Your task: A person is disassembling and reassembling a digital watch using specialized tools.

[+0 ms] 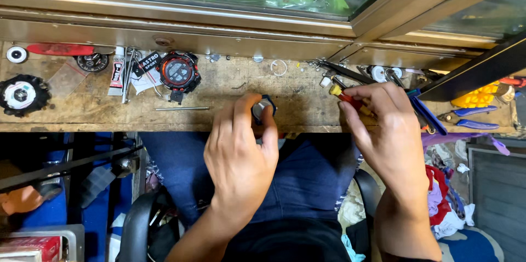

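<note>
While our left hand pins the small round dark-blue watch case against the front edge of the scuffed wooden desk, probably so it can't skid, the case pokes out just past the thumb and fingertips, closed around it from below. Our right hand is pinched shut on a slim screwdriver with a red shaft and yellow cap, held pen-style for fine control, tip hidden under the fingers. That tool sits well right of the case, not touching it. A chunky black-and-red digital watch lies farther back on the left.
</note>
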